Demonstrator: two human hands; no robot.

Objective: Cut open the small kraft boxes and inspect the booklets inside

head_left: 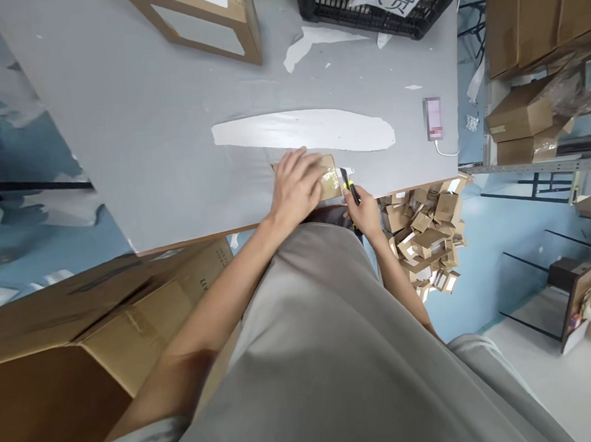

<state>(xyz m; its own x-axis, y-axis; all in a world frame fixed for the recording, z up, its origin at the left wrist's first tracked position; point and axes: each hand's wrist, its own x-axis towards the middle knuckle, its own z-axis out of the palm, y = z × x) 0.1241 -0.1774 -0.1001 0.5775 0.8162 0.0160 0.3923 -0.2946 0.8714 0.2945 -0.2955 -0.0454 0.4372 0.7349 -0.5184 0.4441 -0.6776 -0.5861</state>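
Note:
A small taped cardboard box (329,179) lies near the front edge of the grey table. My left hand (297,184) rests over its left part, fingers stretched out and slightly blurred, hiding much of the box. Just off the box's right end, my right hand (365,213) is closed around a black and yellow utility knife (352,187), which points up and away from me. A long piece of white paper (304,130) lies flat on the table beyond the box.
At the back stand a larger cardboard box (246,27) and a black crate (362,7) with a paper sign. A phone (434,118) on a cable lies to the right. Several small cartons (429,239) are heaped below the table's right side. A big open carton (131,324) stands at lower left.

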